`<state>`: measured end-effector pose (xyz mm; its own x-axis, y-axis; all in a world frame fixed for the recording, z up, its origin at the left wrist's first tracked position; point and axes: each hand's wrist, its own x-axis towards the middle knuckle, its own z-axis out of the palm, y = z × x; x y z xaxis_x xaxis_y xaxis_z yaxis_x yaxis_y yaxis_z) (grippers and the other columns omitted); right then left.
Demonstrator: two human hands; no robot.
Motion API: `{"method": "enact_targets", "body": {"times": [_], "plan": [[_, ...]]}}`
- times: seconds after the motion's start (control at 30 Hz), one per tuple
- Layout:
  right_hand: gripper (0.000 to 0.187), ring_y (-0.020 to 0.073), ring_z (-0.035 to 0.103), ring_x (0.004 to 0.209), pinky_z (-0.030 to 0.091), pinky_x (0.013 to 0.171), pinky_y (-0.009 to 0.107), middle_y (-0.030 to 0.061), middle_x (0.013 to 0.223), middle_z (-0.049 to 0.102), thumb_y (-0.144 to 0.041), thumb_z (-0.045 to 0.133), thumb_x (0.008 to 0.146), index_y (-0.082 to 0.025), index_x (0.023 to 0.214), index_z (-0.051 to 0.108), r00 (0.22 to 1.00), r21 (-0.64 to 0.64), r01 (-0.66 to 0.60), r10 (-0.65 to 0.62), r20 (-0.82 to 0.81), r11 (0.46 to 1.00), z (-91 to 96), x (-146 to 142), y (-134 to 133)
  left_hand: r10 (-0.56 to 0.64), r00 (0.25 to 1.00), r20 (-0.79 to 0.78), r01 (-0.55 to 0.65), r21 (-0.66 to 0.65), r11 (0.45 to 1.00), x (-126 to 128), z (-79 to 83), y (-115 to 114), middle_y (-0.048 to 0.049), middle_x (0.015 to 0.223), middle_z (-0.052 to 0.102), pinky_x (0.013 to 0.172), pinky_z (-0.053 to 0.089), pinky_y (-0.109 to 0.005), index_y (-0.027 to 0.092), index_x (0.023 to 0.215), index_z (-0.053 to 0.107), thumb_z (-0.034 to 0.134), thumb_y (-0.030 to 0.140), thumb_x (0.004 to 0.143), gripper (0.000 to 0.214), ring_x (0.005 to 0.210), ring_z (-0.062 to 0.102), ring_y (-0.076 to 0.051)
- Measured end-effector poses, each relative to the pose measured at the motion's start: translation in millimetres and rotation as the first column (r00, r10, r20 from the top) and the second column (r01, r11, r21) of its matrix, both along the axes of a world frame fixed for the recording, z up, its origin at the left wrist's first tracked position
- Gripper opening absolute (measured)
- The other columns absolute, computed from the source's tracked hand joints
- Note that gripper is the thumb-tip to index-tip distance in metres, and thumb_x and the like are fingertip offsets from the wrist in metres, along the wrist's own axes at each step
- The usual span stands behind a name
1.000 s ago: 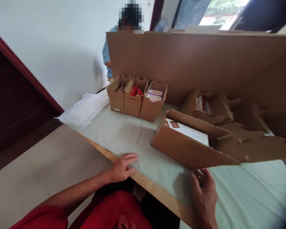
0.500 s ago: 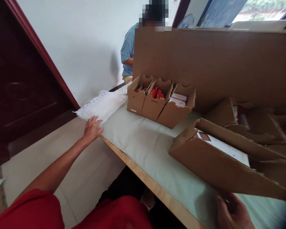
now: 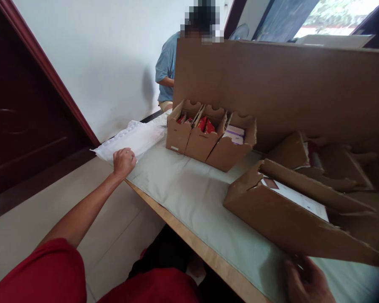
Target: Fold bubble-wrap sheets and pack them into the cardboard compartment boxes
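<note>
My left hand (image 3: 124,163) rests at the near edge of a stack of thin white plastic bags (image 3: 134,138) on the left end of the table. Its fingers are curled in, and anything inside them is hidden. At the lower right, in shadow, my right hand (image 3: 308,280) lies on the table beside the near wall of a long cardboard box (image 3: 281,219). The thumb and fingers are loosely bent with a gap between them, and I see nothing held there. White packaging (image 3: 297,198) with a brown patch sits inside that box.
Three cardboard bins (image 3: 196,141) stand side by side, holding red packets (image 3: 206,125) and white-and-purple boxes (image 3: 235,134). A tall cardboard panel (image 3: 271,84) rises behind them. Beyond it a person in a blue shirt (image 3: 167,59) sits. More cardboard bins (image 3: 331,164) are at the right.
The fingers of my left hand were spread over the edge of the white bags and are now curled in. My right hand has hardly moved. The view has shifted slightly.
</note>
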<state>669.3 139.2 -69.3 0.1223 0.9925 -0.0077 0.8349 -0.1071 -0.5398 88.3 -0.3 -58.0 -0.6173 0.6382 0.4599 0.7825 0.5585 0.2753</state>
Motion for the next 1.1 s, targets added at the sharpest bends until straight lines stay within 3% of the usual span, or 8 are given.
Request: {"method": "enact_targets", "body": {"times": [0.17,0.27,0.47,0.7,0.83,1.03,1.1], "plan": [[0.064,0.0393,0.068,0.095,0.051,0.084,0.054,0.0186,0.111,0.072,-0.054,0.054,0.077,-0.016,0.127,0.063,0.999,0.024,-0.005,0.006,-0.053,1.0,-3.5,2,2,-0.024,0.995,0.099,0.007,0.169,0.986,0,1.6,-5,-0.0117,0.112,0.074,0.103,0.043,-0.046,0.022,0.084,0.069,0.055,0.02,0.082,0.015,0.111,0.065,-0.031],[0.062,0.0407,0.068,0.094,0.051,0.083,0.055,0.018,0.105,0.073,-0.055,0.055,0.076,-0.017,0.125,0.064,0.998,0.025,-0.007,0.009,-0.068,1.0,-3.0,3,2,-0.026,0.991,0.134,0.002,0.177,0.984,3,-2.5,-4,-0.011,0.105,0.075,0.098,0.047,-0.043,0.022,0.082,0.069,0.054,0.021,0.081,0.015,0.105,0.067,-0.03],[0.068,0.0422,0.068,0.1,0.051,0.085,0.055,0.0216,0.119,0.071,-0.055,0.052,0.077,-0.015,0.131,0.061,0.998,0.026,-0.033,0.034,-0.057,0.999,-2.2,2,1,-0.013,0.982,0.188,-0.027,0.212,0.977,8,-5.6,1,-0.0108,0.092,0.073,0.092,0.049,-0.043,0.023,0.076,0.064,0.054,0.02,0.078,0.01,0.095,0.068,-0.03],[0.067,0.0423,0.068,0.101,0.05,0.09,0.055,0.0217,0.12,0.071,-0.054,0.051,0.077,-0.016,0.132,0.062,0.998,0.025,-0.016,0.018,-0.056,1.0,1.8,-5,-1,-0.016,0.97,0.244,-0.069,0.336,0.939,7,8.2,1,-0.0116,0.105,0.073,0.104,0.044,-0.045,0.021,0.088,0.061,0.054,0.025,0.084,0.008,0.11,0.065,-0.029],[0.066,0.0419,0.068,0.104,0.05,0.092,0.053,0.0215,0.124,0.07,-0.056,0.049,0.08,-0.021,0.134,0.06,0.999,0.004,-0.015,0.015,-0.03,1.0,1.9,-4,-3,-0.066,0.944,0.323,-0.065,0.377,0.924,6,10.7,4,-0.0106,0.109,0.073,0.107,0.043,-0.042,0.021,0.084,0.06,0.057,0.026,0.081,0.006,0.115,0.064,-0.027],[0.058,0.0447,0.066,0.114,0.049,0.09,0.056,0.0203,0.115,0.071,-0.059,0.049,0.081,-0.028,0.129,0.06,1.0,-0.003,0.007,-0.007,-0.002,1.0,-4.4,-1,0,-0.179,0.82,0.544,-0.042,0.369,0.928,-1,3.0,7,-0.0018,0.074,0.072,0.078,0.052,-0.032,0.02,0.069,0.062,0.064,0.032,0.071,0.012,0.077,0.066,-0.02],[0.057,0.0447,0.066,0.113,0.049,0.089,0.056,0.0199,0.116,0.071,-0.058,0.049,0.081,-0.028,0.127,0.061,1.0,0.003,-0.003,0.003,0.01,1.0,-5.3,-2,1,-0.189,0.788,0.586,-0.068,0.388,0.919,-7,4.1,6,-0.0009,0.071,0.071,0.075,0.052,-0.031,0.019,0.069,0.062,0.065,0.035,0.07,0.016,0.074,0.065,-0.019]]}}
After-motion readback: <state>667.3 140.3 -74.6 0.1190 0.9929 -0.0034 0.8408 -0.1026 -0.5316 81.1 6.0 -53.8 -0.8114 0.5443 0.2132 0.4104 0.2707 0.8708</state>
